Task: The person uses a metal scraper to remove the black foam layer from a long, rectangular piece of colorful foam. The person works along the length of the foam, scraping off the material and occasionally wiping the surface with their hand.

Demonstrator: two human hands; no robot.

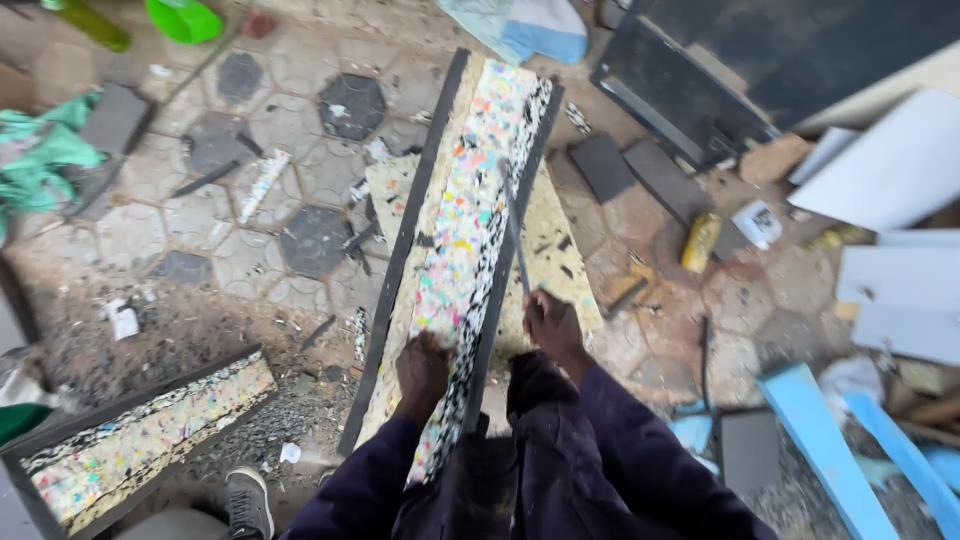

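Two hands on a long multicoloured rebonded-foam slab [462,240] (black-edged, lying on hexagonal paving [250,200]): left hand [423,365] pressed flat atop its near end, right hand [553,325] fisted around a thin blade [516,240] at its right edge.

We look steeply down from our single head-worn camera, close above our arms, facing forward along the paved floor [200,240] toward its far edge.

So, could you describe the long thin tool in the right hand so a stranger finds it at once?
Start at the long multicoloured foam slab running up the middle of the paved ground. The right hand sits at its right edge, holding a thin grey blade. Unlike the scattered dark scraps, it is narrow, straight and lies over the foam.
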